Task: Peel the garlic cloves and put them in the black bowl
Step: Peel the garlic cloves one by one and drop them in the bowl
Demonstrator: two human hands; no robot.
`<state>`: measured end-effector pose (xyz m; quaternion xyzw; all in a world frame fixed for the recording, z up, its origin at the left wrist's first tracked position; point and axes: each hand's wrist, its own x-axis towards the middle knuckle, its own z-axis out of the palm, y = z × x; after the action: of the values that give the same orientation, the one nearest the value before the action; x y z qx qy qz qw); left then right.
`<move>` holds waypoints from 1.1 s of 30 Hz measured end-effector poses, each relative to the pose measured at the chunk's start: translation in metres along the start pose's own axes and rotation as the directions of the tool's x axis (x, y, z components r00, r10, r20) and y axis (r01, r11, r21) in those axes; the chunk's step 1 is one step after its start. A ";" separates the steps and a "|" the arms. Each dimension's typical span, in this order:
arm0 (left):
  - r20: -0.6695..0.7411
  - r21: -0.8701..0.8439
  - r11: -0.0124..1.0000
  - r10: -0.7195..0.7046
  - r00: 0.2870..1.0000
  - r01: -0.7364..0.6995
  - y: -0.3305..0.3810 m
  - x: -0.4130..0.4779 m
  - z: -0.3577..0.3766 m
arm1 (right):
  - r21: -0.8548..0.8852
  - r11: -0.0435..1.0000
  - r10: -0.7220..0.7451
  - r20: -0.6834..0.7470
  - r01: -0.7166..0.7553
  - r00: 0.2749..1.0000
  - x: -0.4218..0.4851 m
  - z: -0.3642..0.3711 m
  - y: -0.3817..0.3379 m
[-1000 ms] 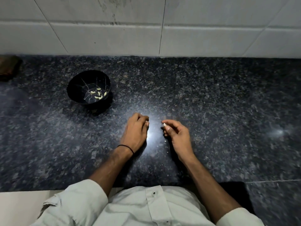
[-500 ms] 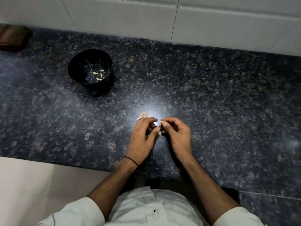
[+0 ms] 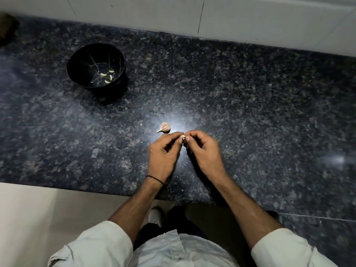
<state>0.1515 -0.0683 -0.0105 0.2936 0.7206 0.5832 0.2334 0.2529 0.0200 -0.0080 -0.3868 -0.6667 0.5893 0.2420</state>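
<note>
Between the fingertips of both hands, over the near middle of the tabletop [image 3: 250, 105], a small garlic clove [image 3: 182, 136] is held. The left hand [image 3: 163, 157] pinches it from one side with thumb and curled fingers, and the right hand [image 3: 204, 153] pinches it from the other, thumbnail against it, so both hands are closed on the one clove and meet around it. Only a pale, tan sliver of the clove shows between the fingers; how much skin is on it cannot be told. Just beyond the left hand's fingertips a papery, pink-streaked piece of garlic [image 3: 164, 127] with a pointed tail lies on the stone beside a bright glare. Well apart, to the far left, stands the black bowl [image 3: 81, 58], upright, with a few pale peeled cloves [image 3: 107, 77] lying at its bottom. The stone between hands and bowl is bare dark speckled granite, and more of it stretches to the right. A white tiled wall [image 3: 269, 20] bounds the far edge; the near edge runs just behind the wrists, the left one wearing a thin black band [image 3: 155, 179]. White sleeves [image 3: 100, 247] cover the upper forearms.
</note>
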 end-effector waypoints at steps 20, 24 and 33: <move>0.039 -0.121 0.992 -0.018 0.999 0.023 -0.013 0.007 0.000 | -0.214 0.977 -0.010 -0.127 -0.017 0.992 -0.003 0.018 -0.013; 0.051 -0.104 0.994 -0.036 0.998 0.041 -0.014 0.007 -0.002 | -0.202 0.979 0.011 -0.144 -0.040 0.989 -0.003 0.019 -0.012; 0.079 -0.068 0.996 -0.059 0.995 0.064 -0.010 0.007 -0.006 | -0.245 0.969 0.008 -0.092 -0.031 0.996 -0.004 0.015 -0.018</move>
<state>0.1408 -0.0686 -0.0190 0.2852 0.6987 0.5890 0.2891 0.2398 0.0075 0.0069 -0.4466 -0.7191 0.4865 0.2162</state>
